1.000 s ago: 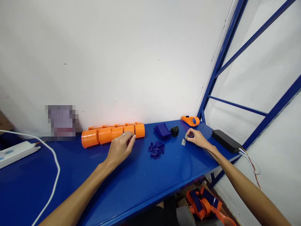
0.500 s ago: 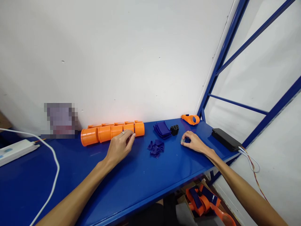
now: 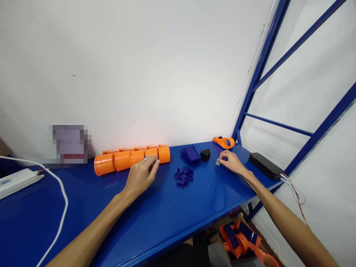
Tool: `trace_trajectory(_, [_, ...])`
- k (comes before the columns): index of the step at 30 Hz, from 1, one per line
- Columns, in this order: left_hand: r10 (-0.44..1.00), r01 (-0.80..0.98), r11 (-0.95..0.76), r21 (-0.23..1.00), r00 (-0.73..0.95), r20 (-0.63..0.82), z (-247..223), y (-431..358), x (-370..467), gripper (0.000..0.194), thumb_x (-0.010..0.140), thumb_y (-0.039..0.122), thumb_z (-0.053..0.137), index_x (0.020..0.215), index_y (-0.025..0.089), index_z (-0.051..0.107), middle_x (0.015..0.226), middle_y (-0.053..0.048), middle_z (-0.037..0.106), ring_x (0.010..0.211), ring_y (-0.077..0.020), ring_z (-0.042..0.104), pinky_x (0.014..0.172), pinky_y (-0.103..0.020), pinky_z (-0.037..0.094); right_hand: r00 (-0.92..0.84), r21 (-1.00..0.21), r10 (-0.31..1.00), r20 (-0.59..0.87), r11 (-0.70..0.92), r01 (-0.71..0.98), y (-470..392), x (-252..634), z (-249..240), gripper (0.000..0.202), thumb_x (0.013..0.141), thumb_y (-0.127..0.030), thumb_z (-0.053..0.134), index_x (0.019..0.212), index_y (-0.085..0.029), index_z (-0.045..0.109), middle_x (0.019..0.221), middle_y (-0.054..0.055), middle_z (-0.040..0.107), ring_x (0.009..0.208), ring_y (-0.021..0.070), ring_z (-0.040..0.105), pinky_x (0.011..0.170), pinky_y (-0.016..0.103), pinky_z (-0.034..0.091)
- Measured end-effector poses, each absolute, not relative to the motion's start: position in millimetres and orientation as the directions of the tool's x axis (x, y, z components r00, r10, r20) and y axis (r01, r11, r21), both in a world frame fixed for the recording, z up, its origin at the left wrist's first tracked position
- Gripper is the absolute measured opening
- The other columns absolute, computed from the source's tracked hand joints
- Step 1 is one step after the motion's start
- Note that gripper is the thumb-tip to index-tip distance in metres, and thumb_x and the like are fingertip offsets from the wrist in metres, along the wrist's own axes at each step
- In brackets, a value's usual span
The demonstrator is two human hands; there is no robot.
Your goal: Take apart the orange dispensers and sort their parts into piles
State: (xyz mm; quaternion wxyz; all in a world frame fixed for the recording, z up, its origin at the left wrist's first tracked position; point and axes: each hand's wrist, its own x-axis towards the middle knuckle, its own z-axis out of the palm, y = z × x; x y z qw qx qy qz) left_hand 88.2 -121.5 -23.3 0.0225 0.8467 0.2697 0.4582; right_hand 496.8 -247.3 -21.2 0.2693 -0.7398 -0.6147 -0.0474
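My left hand [image 3: 141, 175] rests in front of a row of orange plastic tape-dispenser bodies [image 3: 122, 161], near the right end of the row. Its fingers are curled together and hide whatever may be in them. On the other side, my right hand [image 3: 231, 162] pinches a small grey piece [image 3: 218, 162] between thumb and fingers, at the table top. Just left of it stands a cluster of short black tubes [image 3: 205, 155]. Between the hands lie a stack of curved blue plates [image 3: 191, 155] and a pile of small blue plastic parts [image 3: 184, 177].
An orange dispenser [image 3: 224, 142] lies at the back right corner. A black box [image 3: 266, 165] with wires sits on the right edge of the blue table [image 3: 167, 218]. At left are a white power strip [image 3: 17, 182] and cable. Below, a carton holds orange-and-blue dispensers [image 3: 239, 237].
My right hand has shifted slightly away from me, and the grey piece in its pinch has turned. My left hand stays by the orange row. The view has tilted slightly.
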Motion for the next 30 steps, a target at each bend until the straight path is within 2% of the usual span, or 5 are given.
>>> trace_trajectory(6, [0.470,0.437,-0.856,0.277,0.433,0.769,-23,-122,87,0.024,0.099,0.030,0.046,0.078,0.020,0.053,0.065,0.002,0.053,0.058,-0.0148,0.052,0.060,-0.028,0.036,0.673,-0.499,0.534,0.512,-0.453,0.739,-216,544,11,0.022,0.080,-0.033,0.064,0.094,-0.019,0.056,0.108,0.013,0.065,0.092,0.0228,0.062,0.076,0.031,0.047])
trace_trajectory(11, [0.491,0.431,-0.849,0.307,0.427,0.759,-24,-121,87,0.026,0.100,0.031,0.044,0.078,0.021,0.053,0.068,0.001,0.055,0.061,-0.0151,0.054,0.063,-0.028,0.039,0.757,-0.584,0.556,0.343,-0.505,0.635,-197,566,21,0.022,0.074,-0.029,0.071,0.083,-0.022,0.052,0.068,-0.001,0.065,0.054,0.0153,0.059,0.058,0.026,0.044])
trace_trajectory(15, [0.536,0.424,-0.828,0.368,0.403,0.742,-20,-125,89,0.026,0.099,0.032,0.045,0.077,0.021,0.054,0.067,0.001,0.056,0.060,-0.0153,0.054,0.062,-0.029,0.039,0.765,-0.599,0.515,0.388,-0.490,0.633,-207,556,22,0.018,0.080,-0.033,0.065,0.080,-0.023,0.049,0.065,-0.002,0.064,0.050,0.0136,0.058,0.065,0.028,0.044])
trace_trajectory(25, [0.792,0.011,-0.568,0.823,0.282,0.542,-6,-136,96,0.039,0.093,0.048,0.055,0.122,0.022,0.052,0.097,-0.004,0.061,0.082,-0.0187,0.066,0.069,-0.034,0.057,0.404,-0.476,0.293,0.866,0.239,0.846,-272,413,52,0.043,0.080,-0.051,0.074,0.078,-0.025,0.040,0.075,-0.003,0.049,0.062,0.0147,0.056,0.056,0.027,0.049])
trace_trajectory(30, [0.802,-0.344,-0.411,0.844,0.304,0.514,2,-152,104,0.060,0.091,0.060,0.055,0.139,0.025,0.044,0.130,-0.012,0.059,0.118,-0.0242,0.061,0.099,-0.043,0.051,-0.038,-0.095,0.305,0.952,0.410,0.907,-283,318,45,0.037,0.085,-0.041,0.075,0.076,-0.024,0.044,0.074,-0.001,0.053,0.063,0.0130,0.054,0.056,0.025,0.043])
